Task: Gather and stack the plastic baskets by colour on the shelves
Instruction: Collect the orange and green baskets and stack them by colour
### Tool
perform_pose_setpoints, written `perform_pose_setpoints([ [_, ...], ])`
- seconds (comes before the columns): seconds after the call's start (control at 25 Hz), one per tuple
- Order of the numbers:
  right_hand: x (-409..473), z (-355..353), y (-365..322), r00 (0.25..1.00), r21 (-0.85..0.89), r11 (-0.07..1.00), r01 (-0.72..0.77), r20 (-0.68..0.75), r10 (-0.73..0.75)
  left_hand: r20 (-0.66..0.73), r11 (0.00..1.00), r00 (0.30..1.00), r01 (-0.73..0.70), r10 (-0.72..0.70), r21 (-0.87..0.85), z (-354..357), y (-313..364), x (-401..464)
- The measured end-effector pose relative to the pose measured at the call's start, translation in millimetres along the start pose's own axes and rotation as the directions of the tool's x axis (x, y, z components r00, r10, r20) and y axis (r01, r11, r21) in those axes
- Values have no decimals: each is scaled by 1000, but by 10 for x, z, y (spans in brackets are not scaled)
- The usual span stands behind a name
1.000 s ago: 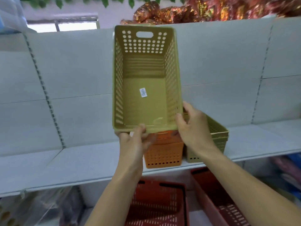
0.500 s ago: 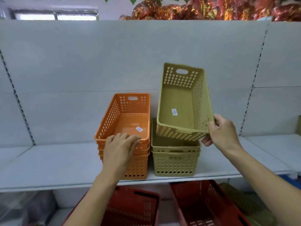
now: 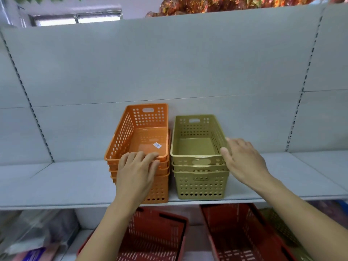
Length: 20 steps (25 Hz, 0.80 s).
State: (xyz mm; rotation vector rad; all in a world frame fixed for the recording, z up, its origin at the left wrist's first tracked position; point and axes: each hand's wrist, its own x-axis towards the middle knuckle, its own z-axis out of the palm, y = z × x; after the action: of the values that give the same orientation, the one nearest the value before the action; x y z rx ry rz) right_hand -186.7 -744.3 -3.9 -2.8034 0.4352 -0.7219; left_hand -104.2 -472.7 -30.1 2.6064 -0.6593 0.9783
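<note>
Two nested stacks of perforated baskets stand side by side on the grey shelf [image 3: 66,181]. The orange stack [image 3: 145,136] is on the left, the olive-green stack [image 3: 195,147] on the right, and they almost touch. My left hand [image 3: 135,174] lies flat over the front rim of the top orange basket, covering part of the stack's front. My right hand [image 3: 244,161] is at the front right corner of the top olive basket. Its fingers are spread and only lightly touch the rim. That top olive basket sits level in its stack.
Bare shelf runs to both sides of the stacks, with a grey back panel behind. On the level below are two red baskets [image 3: 154,240] [image 3: 243,232], an olive basket [image 3: 282,228] at the right and plastic-wrapped goods [image 3: 37,232] at the left.
My right hand has lowered the tilted olive basket into the olive stack and loosened its hold. My left hand stayed on the orange stack's front rim.
</note>
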Motion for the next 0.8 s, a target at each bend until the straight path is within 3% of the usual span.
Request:
perform_pose_setpoints([
  [0.12, -389, 11, -30, 989, 21, 995, 99, -108, -96, 16, 1000, 1000, -17, 18, -14, -6, 85, -69],
  [0.28, -884, 26, 43, 977, 93, 988, 121, -186, -102, -29, 973, 993, -117, 113, -201, -85, 467, -225],
  [0.4, -1273, 6, 223, 963, 98, 992, 84, -262, -56, -37, 925, 984, -176, 174, -337, -83, 899, -567],
  [0.56, -1730, -104, 646, 956, 51, 999, 3, -294, 12, 55, 868, 970, -187, 239, -461, 64, 1473, -921],
  [0.8, -2175, -633, 1897, 954, -35, 979, -199, -236, 185, 140, 741, 910, -221, 391, -634, 321, 2814, -954],
])
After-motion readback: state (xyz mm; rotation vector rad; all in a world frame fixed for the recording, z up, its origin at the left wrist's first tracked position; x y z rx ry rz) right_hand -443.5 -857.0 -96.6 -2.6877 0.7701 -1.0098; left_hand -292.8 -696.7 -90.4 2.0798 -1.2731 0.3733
